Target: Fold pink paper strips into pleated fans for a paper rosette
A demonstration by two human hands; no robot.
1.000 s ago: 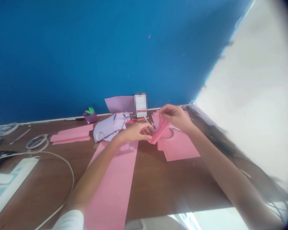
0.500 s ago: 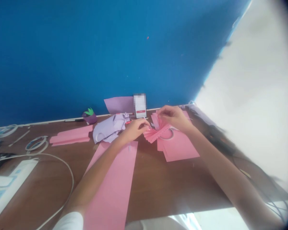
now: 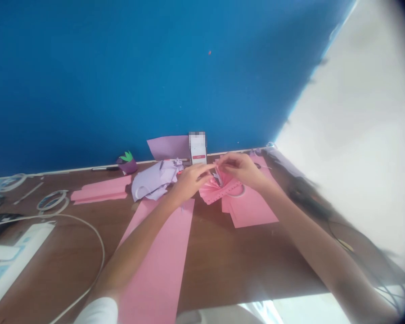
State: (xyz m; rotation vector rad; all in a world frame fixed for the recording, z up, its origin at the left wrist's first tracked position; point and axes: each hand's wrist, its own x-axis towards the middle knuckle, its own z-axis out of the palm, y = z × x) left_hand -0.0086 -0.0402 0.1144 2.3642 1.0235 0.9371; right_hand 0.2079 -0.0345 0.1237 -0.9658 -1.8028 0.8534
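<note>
Just in front of the phone (image 3: 198, 150) and to its right, pleated pink paper (image 3: 218, 193) is pinched by left hand (image 3: 193, 177) and right hand (image 3: 243, 170), fingers nearly closed, apparently for edge-joining, which calls for steady alignment.

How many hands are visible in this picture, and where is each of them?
2: the left hand at the upper left of the pleated pink paper, and the right hand at its upper right. None seems hidden.
</note>
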